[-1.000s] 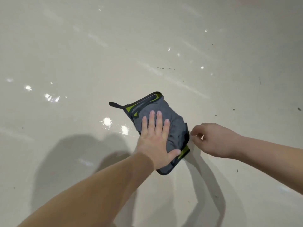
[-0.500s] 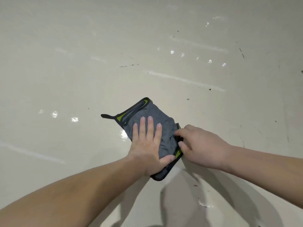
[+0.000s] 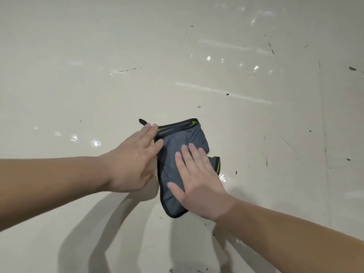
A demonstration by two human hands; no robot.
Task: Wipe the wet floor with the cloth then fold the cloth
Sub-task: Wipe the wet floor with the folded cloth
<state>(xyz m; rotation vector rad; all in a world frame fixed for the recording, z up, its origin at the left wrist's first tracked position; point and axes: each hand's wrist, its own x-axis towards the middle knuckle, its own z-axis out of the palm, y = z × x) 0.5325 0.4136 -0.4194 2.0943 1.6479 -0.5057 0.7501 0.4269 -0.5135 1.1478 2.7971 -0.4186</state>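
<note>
Grey cloth (image 3: 178,154) edged in black, lime-green strips along that edging, small black loop (image 3: 142,121) at its far left corner. Around the cloth, glossy cream floor (image 3: 78,75) flecked with dark specks and scuffs.

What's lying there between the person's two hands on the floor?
In the head view, the folded grey cloth fills the gap: the left hand touches its left edge, the right hand lies flat on top.
</note>
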